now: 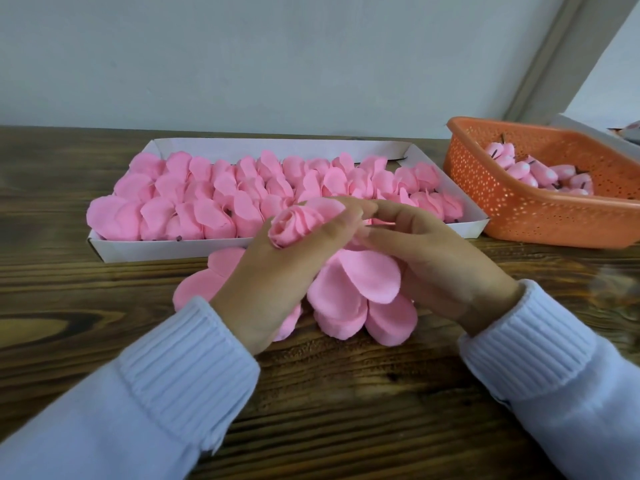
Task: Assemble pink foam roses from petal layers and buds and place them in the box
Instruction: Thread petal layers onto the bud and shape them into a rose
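My left hand [273, 282] is curled round a rose [287, 228]. My right hand [436, 261] pinches its outer petal, above loose petals [349, 296] by the box [166, 249].

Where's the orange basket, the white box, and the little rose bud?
orange basket [519, 216]: head view, front wall.
white box [173, 249]: head view, front wall.
rose bud [289, 227]: head view, curled top.

Roses [214, 192] are packed in the box [277, 145] on the table [86, 289]. A basket [512, 216], buds [540, 173] in it, is placed at its right. Petal layers [349, 299] are laid before the box.
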The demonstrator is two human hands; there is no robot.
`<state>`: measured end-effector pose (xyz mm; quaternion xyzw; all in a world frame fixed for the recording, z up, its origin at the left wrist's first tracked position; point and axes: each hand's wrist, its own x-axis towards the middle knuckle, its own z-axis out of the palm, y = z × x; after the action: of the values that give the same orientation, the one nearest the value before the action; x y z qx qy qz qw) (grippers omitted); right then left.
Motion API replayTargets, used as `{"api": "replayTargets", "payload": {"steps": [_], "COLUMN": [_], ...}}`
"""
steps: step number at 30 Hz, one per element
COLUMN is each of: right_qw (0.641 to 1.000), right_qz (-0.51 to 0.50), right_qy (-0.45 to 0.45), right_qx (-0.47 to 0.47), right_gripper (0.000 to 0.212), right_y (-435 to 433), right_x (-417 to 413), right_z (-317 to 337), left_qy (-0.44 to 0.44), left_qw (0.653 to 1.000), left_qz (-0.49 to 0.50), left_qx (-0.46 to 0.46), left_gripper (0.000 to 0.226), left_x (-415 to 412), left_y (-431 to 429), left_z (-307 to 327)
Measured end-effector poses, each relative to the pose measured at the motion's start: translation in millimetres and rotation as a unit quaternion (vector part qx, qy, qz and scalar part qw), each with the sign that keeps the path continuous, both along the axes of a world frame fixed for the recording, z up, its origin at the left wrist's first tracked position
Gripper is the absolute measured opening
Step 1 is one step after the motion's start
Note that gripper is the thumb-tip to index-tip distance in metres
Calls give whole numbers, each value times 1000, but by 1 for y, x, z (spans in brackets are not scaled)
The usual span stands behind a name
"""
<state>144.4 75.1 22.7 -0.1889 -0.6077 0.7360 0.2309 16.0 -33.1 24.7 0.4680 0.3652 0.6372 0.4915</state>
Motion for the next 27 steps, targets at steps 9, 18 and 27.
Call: {"api": "replayTargets", "payload": {"steps": [9, 18, 27], "right_qw": [918, 875, 884], "right_qz": [-190, -259, -237], "right_qy": [10, 29, 70], "right_qx": [349, 407, 396], "right_gripper": [9, 10, 13], "right_y": [-13, -23, -27], "right_x": [1, 0, 0], "right_z": [3, 4, 6], "left_qy": [0, 113, 143], "left_qw": [993, 992, 989], "left_qz": [97, 46, 11], "left_qx": [-61, -21, 34], "left_gripper": [39, 14, 25], "left_x": [1, 9, 11], "left_y": [4, 0, 1], "left_z": [0, 1, 2]}}
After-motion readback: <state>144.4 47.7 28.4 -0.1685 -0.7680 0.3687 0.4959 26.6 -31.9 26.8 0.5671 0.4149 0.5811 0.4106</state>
